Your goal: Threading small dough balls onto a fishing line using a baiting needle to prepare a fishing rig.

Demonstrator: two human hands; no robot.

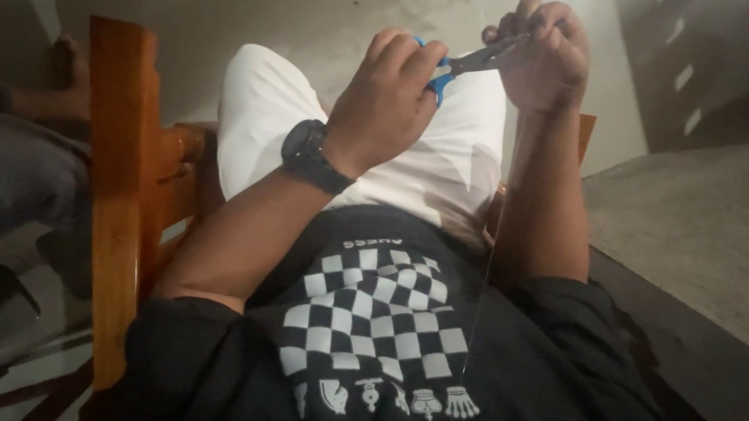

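wooden chair (117, 188) left of and below both hands, person seated on it. black shirt with checkered print (375, 327) below grip, white shorts (269, 112) directly beneath hands. left hand (388, 101), black wristwatch (308, 154) on wrist, fingers clamped through blue scissor handles. scissors (468, 62) span between hands, blades pointing right. right hand (547, 57) curled shut at blade tips, pinching thin thread (496, 231) hanging down from it.
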